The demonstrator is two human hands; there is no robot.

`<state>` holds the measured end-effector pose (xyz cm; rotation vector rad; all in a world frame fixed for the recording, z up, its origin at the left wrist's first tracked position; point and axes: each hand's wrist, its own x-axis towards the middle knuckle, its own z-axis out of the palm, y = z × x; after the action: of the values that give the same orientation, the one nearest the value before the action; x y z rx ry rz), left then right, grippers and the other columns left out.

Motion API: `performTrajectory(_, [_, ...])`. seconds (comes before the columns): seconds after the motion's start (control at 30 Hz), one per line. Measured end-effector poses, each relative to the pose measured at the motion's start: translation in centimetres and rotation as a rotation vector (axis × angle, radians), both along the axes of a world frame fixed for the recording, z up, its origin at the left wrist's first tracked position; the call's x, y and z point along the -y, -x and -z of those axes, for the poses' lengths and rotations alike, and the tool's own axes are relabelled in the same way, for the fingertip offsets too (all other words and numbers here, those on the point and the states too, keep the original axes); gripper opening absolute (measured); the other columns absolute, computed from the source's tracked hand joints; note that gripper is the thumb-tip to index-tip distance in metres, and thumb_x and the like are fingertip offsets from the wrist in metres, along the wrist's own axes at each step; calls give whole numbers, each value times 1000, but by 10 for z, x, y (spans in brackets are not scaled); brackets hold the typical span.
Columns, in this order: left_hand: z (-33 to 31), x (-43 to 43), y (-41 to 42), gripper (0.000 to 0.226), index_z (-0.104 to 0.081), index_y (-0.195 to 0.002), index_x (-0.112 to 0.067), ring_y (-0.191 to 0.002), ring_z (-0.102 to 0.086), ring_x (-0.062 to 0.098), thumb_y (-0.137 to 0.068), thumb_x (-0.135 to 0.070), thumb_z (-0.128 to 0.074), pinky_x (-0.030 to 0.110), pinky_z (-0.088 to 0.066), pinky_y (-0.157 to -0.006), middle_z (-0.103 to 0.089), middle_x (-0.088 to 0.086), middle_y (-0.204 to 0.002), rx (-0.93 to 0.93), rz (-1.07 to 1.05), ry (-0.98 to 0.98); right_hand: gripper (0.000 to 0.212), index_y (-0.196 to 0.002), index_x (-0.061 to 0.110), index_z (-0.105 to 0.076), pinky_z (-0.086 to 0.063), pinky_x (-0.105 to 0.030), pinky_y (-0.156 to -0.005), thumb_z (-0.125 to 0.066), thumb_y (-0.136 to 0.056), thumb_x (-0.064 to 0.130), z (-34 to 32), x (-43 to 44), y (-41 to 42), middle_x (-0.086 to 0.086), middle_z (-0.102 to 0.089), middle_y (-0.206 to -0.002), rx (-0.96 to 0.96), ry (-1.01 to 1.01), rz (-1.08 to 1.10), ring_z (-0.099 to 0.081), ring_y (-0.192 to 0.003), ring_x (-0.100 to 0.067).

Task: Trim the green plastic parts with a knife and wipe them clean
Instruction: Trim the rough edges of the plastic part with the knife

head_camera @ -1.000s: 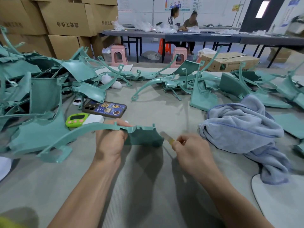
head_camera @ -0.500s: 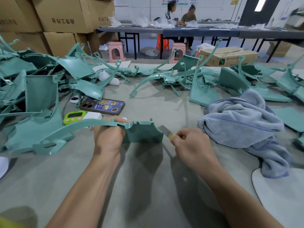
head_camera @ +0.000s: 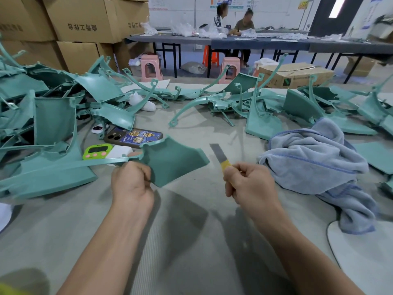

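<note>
Left hand [head_camera: 132, 184] grips green part [head_camera: 174, 160] — right hand [head_camera: 252, 184] grips knife [head_camera: 219, 155].

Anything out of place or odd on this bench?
A phone and a green timer lie among the loose green parts, just behind the held part in the left hand. Nothing looks spilled or broken.

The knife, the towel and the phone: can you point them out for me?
knife [head_camera: 217, 152], head view, on the flat metal blade above the yellow handle.
towel [head_camera: 314, 165], head view, on its bunched middle folds.
phone [head_camera: 138, 136], head view, on its cartoon-printed case.
</note>
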<state>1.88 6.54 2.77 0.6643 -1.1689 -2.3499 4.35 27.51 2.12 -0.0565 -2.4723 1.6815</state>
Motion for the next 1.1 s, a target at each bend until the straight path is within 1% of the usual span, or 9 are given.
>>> performTrajectory(0.13, [3,-2,-1,39,-48,-66,-9,-57,-48,17,-51,23,-32,18,-26,-49,-53,0,-65,-16,-26,70,25,-69,11,-62,-31,-21,-40,-58,-90,25,-3,6,-5,-9,-63,-53,-27,293,-145,-40,-38,-14])
performTrajectory(0.3, [1,1,-2,45,-53,-70,-9,-64,-55,21,-40,14,-31,15,-35,-49,-57,4,-76,-10,8,-74,30,-64,6,-63,-31,-26,-48,-62,-91,18,9,2,6,-3,-59,-46,131,-25,-33,-39,-40,-10])
performTrajectory(0.47, [-1,-2,-2,42,-51,-67,-8,-66,-53,23,-33,10,-35,16,-33,-51,-55,5,-76,-13,-8,-31,27,-68,5,-61,-29,-21,-39,-60,-92,18,-1,2,2,-10,-60,-51,-23,383,-135,-37,-37,-15])
performTrajectory(0.6, [1,0,-1,63,-64,-89,-3,-84,-64,27,-36,11,-33,20,-46,-60,-66,9,-95,-52,44,-70,30,-67,7,-63,-34,-25,-45,-61,-93,20,6,4,5,-11,-61,-51,98,19,-90,-41,-40,-11])
performTrajectory(0.7, [2,4,-5,56,-74,-65,-9,-82,-73,22,-49,15,-25,24,-58,-63,-75,0,-85,-29,173,-191,26,-67,4,-64,-38,-30,-51,-63,-89,19,8,-4,8,-14,-59,-52,64,-131,40,-43,-47,-14])
performTrajectory(0.77, [3,8,-5,56,-70,-52,-11,-74,-70,17,-70,18,-25,25,-56,-65,-72,-5,-67,22,247,-182,28,-64,6,-67,-37,-29,-50,-64,-91,14,5,-5,7,-11,-61,-53,45,156,9,-43,-48,-15])
performTrajectory(0.83, [3,6,-6,45,-63,-62,-10,-68,-64,11,-75,20,-31,20,-50,-63,-68,-7,-63,56,271,-111,28,-69,13,-76,-41,-24,-56,-65,-95,14,1,-3,3,-9,-72,-70,86,447,-87,-53,-58,-13])
performTrajectory(0.97, [-1,-7,-7,51,-72,-97,-12,-98,-73,24,-67,16,-42,37,-55,-90,-77,4,-107,13,415,-128,13,-74,15,-81,-53,-34,-82,-74,-79,25,-6,-1,0,-4,-77,-95,216,820,-228,-68,-94,-12])
performTrajectory(1.1, [-3,-11,-11,36,-82,-80,-15,-85,-76,18,-82,10,-55,30,-62,-76,-79,3,-98,59,498,50,13,-77,5,-78,-61,-27,-76,-71,-83,15,-9,-6,4,-8,-76,-85,220,922,-121,-71,-78,-14])
